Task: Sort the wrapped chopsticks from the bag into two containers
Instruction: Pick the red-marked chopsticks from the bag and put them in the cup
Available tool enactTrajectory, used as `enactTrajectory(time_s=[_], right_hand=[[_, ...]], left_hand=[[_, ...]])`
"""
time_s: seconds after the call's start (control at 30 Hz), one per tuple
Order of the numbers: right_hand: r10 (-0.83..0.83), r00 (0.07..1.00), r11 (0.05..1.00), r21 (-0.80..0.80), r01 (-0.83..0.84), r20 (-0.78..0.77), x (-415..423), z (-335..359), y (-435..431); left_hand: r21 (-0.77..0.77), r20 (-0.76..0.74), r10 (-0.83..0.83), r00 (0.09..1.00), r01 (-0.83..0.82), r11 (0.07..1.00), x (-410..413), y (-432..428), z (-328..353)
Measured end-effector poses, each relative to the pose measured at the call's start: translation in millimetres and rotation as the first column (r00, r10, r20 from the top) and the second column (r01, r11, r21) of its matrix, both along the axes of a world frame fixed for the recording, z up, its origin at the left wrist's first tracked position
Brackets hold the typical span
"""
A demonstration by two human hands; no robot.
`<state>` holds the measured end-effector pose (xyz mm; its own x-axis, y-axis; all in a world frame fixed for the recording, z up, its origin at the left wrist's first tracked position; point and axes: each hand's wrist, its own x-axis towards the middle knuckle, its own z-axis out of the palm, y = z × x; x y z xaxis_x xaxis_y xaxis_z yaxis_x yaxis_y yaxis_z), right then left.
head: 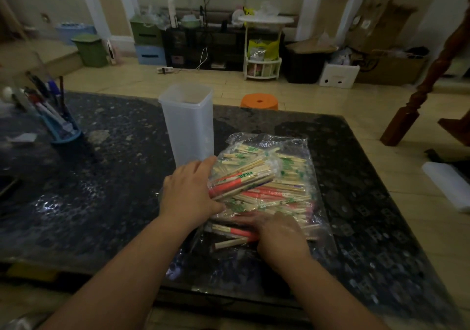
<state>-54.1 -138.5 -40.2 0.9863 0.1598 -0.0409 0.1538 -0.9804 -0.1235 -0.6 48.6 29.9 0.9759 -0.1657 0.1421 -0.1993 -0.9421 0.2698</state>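
A clear plastic bag full of wrapped chopsticks, some with red wrappers and some with green print, lies on the dark table. My left hand grips a bundle of red-wrapped chopsticks at the bag's left side. Inside the bag's near end, seen through the plastic, my right hand lies flat on more chopsticks. A tall, translucent square container stands upright just behind my left hand. Only this one container is in view.
A blue pen holder with markers stands at the table's left. A dark phone-like object lies at the far left edge. Beyond the table are an orange stool, a wooden post and cluttered shelves.
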Motion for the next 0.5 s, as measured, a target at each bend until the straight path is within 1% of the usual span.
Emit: enactTrajectory(time_s=[0.07,0.17,0.27,0.3,0.37,0.43,0.5], right_hand=[[0.017,1.0,0.999,0.036,-0.017,0.014,-3,8,0],[0.045,0.998,0.999,0.022,-0.045,0.035,-8,16,-2],[0.035,0.999,0.998,0.059,-0.034,-0.014,-13,22,2],[0.026,0.999,0.998,0.049,-0.024,-0.03,-15,23,3],[0.01,1.0,1.0,0.002,-0.01,-0.029,-20,27,5],[0.008,0.999,0.992,-0.123,-0.013,-0.038,-24,32,11],[0.023,0.997,0.98,-0.198,-0.037,-0.071,-27,43,17]], left_hand=[[-0.004,0.0,-0.002,1.0,0.002,1.0,1,0,0],[-0.007,0.003,0.0,1.0,0.0,1.0,1,1,-1],[-0.003,0.003,0.005,1.0,-0.005,1.0,1,3,-1],[-0.005,0.002,0.009,1.0,-0.009,1.0,1,3,0],[-0.006,-0.004,0.015,1.0,-0.015,1.0,1,4,0],[-0.006,0.0,0.016,1.0,-0.016,1.0,0,5,0],[-0.01,0.005,0.018,1.0,-0.018,1.0,0,5,1]])
